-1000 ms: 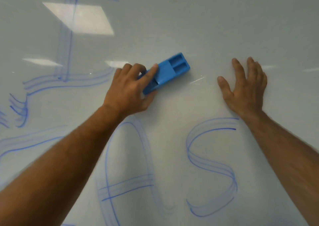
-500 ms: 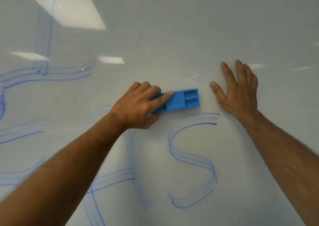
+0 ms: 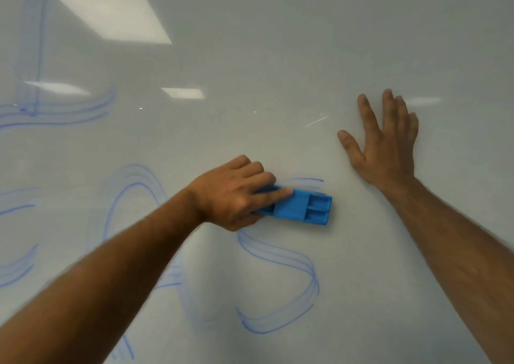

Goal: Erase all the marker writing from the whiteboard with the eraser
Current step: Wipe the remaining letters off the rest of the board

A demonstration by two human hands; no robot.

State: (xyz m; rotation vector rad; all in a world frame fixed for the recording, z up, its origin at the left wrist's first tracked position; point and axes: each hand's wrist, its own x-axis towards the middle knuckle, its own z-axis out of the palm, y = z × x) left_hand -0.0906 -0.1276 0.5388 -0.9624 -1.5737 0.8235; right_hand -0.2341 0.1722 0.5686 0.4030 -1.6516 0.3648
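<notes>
The whiteboard [image 3: 292,57] fills the view. My left hand [image 3: 230,194] grips a blue plastic eraser [image 3: 300,209] and presses it flat on the board, across the top curve of a blue marker S [image 3: 278,280]. Only a short arc of the S's top shows above the eraser. My right hand [image 3: 386,141] lies flat on the board with its fingers spread, up and to the right of the eraser, holding nothing. Smeared blue writing [image 3: 130,196] sits left of my left forearm, partly hidden by it.
More smeared blue strokes [image 3: 36,57] run down the upper left and along the left edge. Ceiling lights [image 3: 111,15] reflect off the glossy board. The upper right of the board bears no marks.
My left hand has slid the eraser down and to the right, from above the S onto its top curve, wiping part of it. My right hand has stayed on the board.
</notes>
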